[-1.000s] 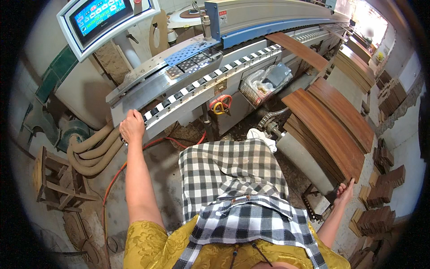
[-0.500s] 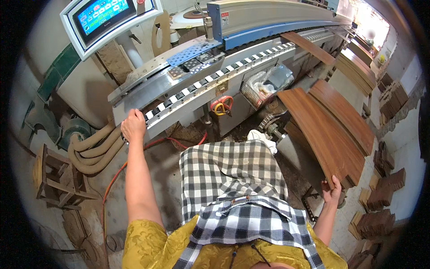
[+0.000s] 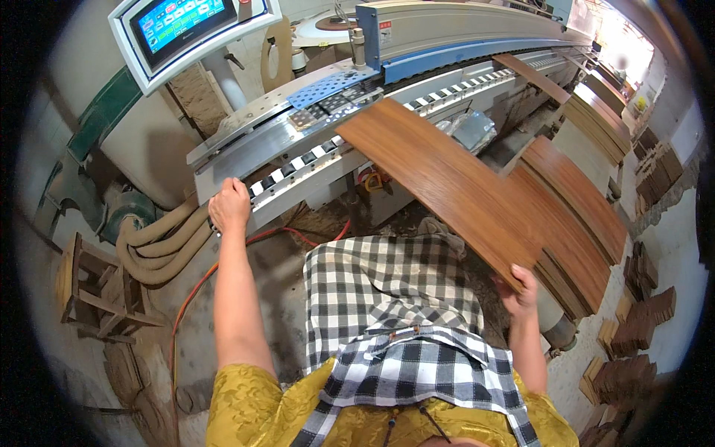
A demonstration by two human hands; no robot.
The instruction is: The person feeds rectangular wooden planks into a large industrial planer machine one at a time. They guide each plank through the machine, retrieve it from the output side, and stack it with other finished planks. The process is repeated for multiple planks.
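The right hand (image 3: 520, 292) is clamped on the near end of a brown board (image 3: 447, 179), fingers over its top edge. The board looks stiff, long and fairly heavy, so held at one end it will likely lever down. It slants up and away to the machine's rollers (image 3: 298, 167). The left hand (image 3: 229, 205) rests closed on the rail's (image 3: 223, 153) near edge.

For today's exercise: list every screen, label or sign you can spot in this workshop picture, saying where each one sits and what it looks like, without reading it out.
Control screen: top left, above the machine; tilted rectangle, white frame, blue display with small coloured tiles.
Warning label: left end of the grey-and-blue machine housing; small red-and-white rectangle.
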